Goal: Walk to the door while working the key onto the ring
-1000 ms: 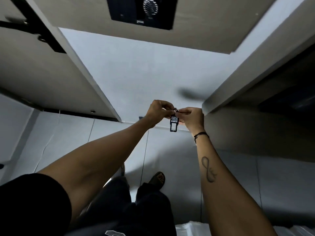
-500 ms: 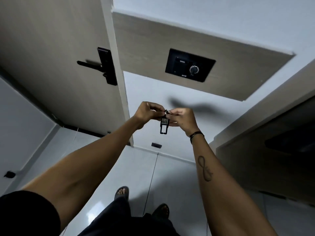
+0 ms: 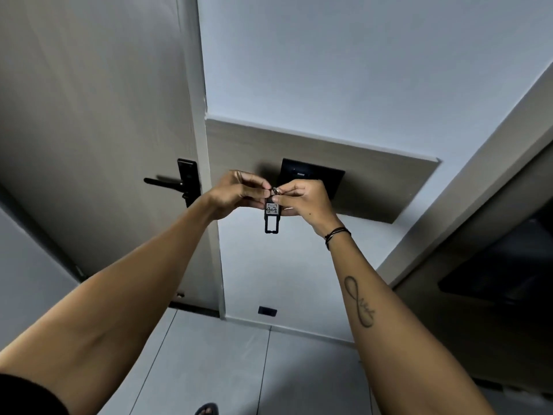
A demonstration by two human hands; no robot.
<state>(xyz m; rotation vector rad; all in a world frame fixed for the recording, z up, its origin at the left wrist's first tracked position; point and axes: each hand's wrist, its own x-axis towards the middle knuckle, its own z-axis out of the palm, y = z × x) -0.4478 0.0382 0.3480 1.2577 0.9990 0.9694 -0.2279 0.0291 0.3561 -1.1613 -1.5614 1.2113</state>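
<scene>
My left hand (image 3: pixel 236 194) and right hand (image 3: pixel 302 199) pinch metal ring (image 3: pixel 276 190) | flat black tag (image 3: pixel 271 215) dangles | before wall switch plate (image 3: pixel 311 175)

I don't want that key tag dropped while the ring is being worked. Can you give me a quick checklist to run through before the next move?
1. Left hand has a hold at the ring: ok, its fingertips pinch at the ring's left side.
2. Right hand has a hold: ok, its fingers pinch the metal ring and the top of the tag.
3. Black key tag hangs free: ok, its lower end dangles below both hands, touching nothing.
4. Ring open or closed: cannot tell, fingers hide most of it.
5. Wall panel within reach: ok by my guess, it sits right behind the hands.
6. Door handle clear of the hands: ok, it lies off to the left.
</scene>
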